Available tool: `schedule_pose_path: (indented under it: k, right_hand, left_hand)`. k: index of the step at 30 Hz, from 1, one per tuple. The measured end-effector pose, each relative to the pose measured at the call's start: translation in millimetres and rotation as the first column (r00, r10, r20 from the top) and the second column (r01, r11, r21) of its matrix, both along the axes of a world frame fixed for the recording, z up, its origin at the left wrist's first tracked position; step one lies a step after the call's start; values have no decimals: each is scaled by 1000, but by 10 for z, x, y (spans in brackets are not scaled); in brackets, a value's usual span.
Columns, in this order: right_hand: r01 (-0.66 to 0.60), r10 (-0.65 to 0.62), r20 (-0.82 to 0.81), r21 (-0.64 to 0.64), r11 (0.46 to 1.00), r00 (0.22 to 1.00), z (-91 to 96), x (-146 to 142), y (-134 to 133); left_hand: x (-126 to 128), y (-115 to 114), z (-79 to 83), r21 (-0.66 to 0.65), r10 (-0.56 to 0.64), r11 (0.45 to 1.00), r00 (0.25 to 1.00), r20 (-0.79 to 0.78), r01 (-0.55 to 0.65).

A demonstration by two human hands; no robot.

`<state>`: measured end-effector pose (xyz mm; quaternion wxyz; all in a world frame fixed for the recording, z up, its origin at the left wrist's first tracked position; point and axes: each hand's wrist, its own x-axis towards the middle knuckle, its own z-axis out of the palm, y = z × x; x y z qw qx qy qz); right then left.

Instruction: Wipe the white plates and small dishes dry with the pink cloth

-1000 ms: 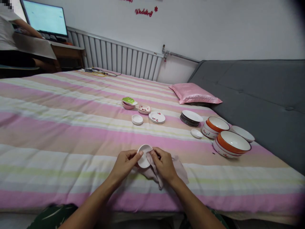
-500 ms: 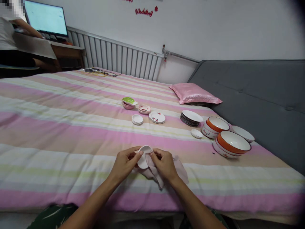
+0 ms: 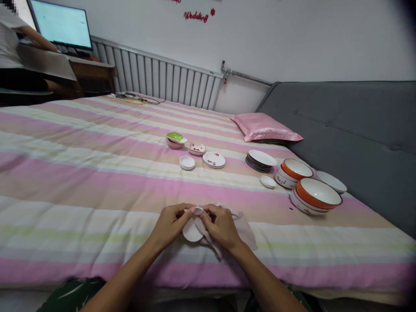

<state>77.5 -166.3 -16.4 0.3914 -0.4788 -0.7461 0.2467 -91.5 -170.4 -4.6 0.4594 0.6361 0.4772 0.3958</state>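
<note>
Just above the near edge of the striped bed, my left hand [image 3: 170, 224] pinches the rim of a small white dish [image 3: 191, 232], fingers closed on it. The dish is tipped so its underside faces me. My right hand [image 3: 221, 225] is closed on a pale pink cloth [image 3: 245, 229] and presses it against the dish. Part of the cloth trails onto the bedcover to the right of my wrist. The inside of the dish is hidden.
On the striped bedcover [image 3: 97, 173] lie a stack of small white dishes [image 3: 187, 163], a patterned plate stack [image 3: 214, 160], a green dish [image 3: 176, 138], a plate stack [image 3: 261, 160], a lone small dish [image 3: 268, 181] and orange-rimmed bowls [image 3: 316, 196]. Pink pillow [image 3: 264, 127] behind. A person sits at a monitor [image 3: 61, 24] far left.
The dish has been turned over and lowered, from rim-up to underside towards me. My right hand with the cloth has moved in over its upper edge.
</note>
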Motion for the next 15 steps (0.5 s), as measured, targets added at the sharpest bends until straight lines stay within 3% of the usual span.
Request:
schedule_pose_path:
  k: [6,10,15]
  right_hand:
    - [149,-194,-212,-210,966,958,-130,36,87]
    - [151,-270,-347,-334,931,898,-202,13,112]
    - [112,-246,-413,-321,940,877,-155,-32,81]
  left_hand:
    - [68,1,-19,-176,51,984,974,222,-12]
    - [165,-46,-55,-216,64,976,953,298,2]
    - [216,-67,-90,-178,83,984,932,353,-20]
